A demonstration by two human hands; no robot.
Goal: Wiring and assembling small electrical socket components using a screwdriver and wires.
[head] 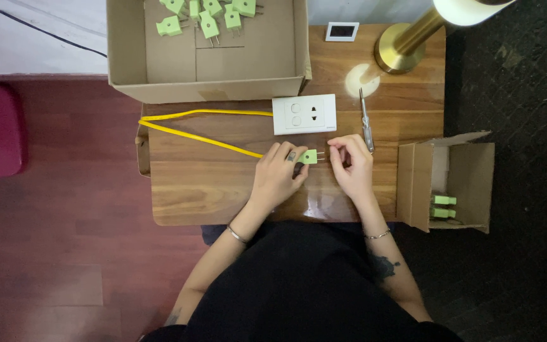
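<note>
My left hand (278, 174) holds a small light-green plug (309, 156) over the wooden table (210, 183), prongs pointing right. A yellow cable (204, 136) runs from the hand leftward and loops back to a white wall socket plate (304, 114). My right hand (351, 161) is just right of the plug's prongs, fingers curled with thumb and forefinger pinched; I cannot tell whether it holds anything small. A screwdriver (365, 120) lies just above that hand.
A large open cardboard box (210, 69) at the back holds several green plugs (207, 16). A smaller box (451, 177) at the right edge holds two green plugs (443, 206). A brass lamp base (403, 44) and a small white device (342, 31) stand at the back right.
</note>
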